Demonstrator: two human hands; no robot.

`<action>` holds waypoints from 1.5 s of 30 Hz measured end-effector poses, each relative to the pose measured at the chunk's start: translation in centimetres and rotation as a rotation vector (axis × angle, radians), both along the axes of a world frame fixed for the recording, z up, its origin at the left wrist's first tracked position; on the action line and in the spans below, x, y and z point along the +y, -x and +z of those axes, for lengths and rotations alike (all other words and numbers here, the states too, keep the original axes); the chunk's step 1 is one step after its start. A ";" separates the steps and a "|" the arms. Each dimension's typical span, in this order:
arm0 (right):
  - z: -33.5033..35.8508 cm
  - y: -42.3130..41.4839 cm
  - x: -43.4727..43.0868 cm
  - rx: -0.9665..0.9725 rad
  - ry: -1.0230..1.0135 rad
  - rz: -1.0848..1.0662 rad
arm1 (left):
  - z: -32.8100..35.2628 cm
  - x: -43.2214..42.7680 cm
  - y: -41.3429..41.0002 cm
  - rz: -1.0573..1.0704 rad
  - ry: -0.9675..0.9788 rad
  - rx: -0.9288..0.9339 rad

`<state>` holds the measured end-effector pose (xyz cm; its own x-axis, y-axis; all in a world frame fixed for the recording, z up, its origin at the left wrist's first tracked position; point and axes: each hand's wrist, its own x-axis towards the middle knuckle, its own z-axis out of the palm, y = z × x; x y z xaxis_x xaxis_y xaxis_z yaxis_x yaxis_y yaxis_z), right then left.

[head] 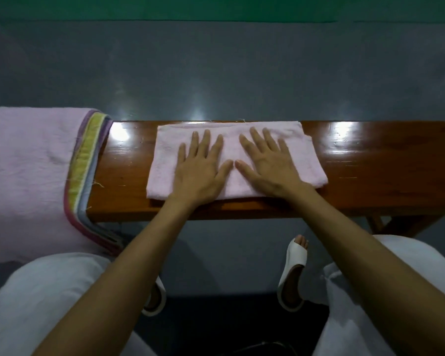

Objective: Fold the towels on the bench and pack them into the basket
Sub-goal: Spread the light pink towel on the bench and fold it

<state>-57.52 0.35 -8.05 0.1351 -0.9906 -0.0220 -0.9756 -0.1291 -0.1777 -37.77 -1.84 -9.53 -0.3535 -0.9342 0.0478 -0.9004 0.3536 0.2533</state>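
A folded pink towel (308, 155) lies flat across the middle of the brown wooden bench (383, 165). My left hand (201, 170) presses flat on the towel's left half, fingers straight and spread. Beside it, my right hand (270, 168) lies flat on the right half, thumb tips nearly touching. A larger pink towel with a striped yellow and purple border (31, 176) drapes over the bench's left end and hangs down its front. No basket is in view.
Grey floor (216, 73) stretches beyond the bench, with a green strip at the far edge. My knees in white trousers and feet in white sandals (293, 273) sit below the bench's near edge. A bench leg (385, 224) shows at lower right.
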 end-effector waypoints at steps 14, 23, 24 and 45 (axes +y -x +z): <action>-0.1 6.1 1.2 0.070 -0.057 -0.250 | 0.5 -0.8 -6.0 0.191 -0.028 -0.133; 0.3 5.9 2.0 0.034 -0.073 -0.239 | 1.0 0.2 -6.0 0.180 -0.050 -0.097; 0.5 5.9 2.0 -0.005 -0.056 -0.241 | 1.2 0.4 -6.0 0.180 -0.046 -0.085; 3.9 7.7 2.4 -0.369 -0.021 -0.617 | 0.6 4.5 -1.7 -0.011 0.001 0.021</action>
